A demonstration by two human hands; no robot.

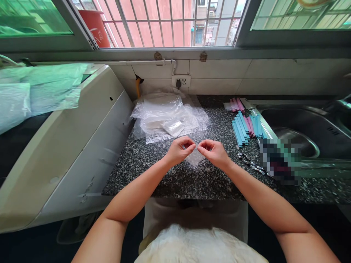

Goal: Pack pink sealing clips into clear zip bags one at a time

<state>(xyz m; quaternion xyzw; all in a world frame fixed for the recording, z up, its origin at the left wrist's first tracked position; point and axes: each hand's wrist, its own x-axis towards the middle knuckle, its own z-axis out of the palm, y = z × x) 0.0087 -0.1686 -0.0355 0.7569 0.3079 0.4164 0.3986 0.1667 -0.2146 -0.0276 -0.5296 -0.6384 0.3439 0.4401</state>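
Note:
Over the speckled stone counter, my left hand point(178, 150) and my right hand point(215, 152) meet fingertip to fingertip. Both are closed in a pinch, thumb against forefinger. A small clear plastic bag point(195, 159) hangs from between the two pinches, one corner pointing down toward the counter. Its upper edge is partly hidden by my fingers. Just beyond my left hand lies a heap of clear plastic bags point(161, 109), with a small whitish packet point(174, 128) on top at its near side.
Blue bars point(240, 129) and pink bars point(249, 126) lie in bundles at the right, before a metal sink point(290, 109). A beaded chain point(251, 163) lies near a blurred-out object point(281, 162). A white machine point(90, 146) borders the counter's left; a plugged socket point(181, 80) is behind.

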